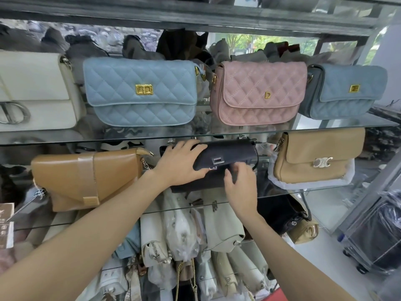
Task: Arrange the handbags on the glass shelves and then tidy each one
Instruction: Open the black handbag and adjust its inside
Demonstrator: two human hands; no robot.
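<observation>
Handbags are lining two glass shelves, and the one I am working on is the black bag, sitting at the centre of the frame on the lower shelf between the tan bag at left and the beige bag at right. I am laying my left hand flat across the black bag's flap, fingers straight and spread, pressing rather than clutching. My right hand is reaching up under the flap's edge with fingers curled toward the silver clasp; whether they are actually pinching the clasp or the flap I cannot tell.

Across the upper shelf, the white bag, blue bag, pink bag and grey-blue bag are standing upright with flaps closed, so I judge arranging is largely done and I am tidying this bag.

The flap is lying slightly lifted and the clasp looks unfastened. Next I am expecting to line the flap's clasp over its lock on the body, push it home, then square the bag upright facing front like its neighbours.
</observation>
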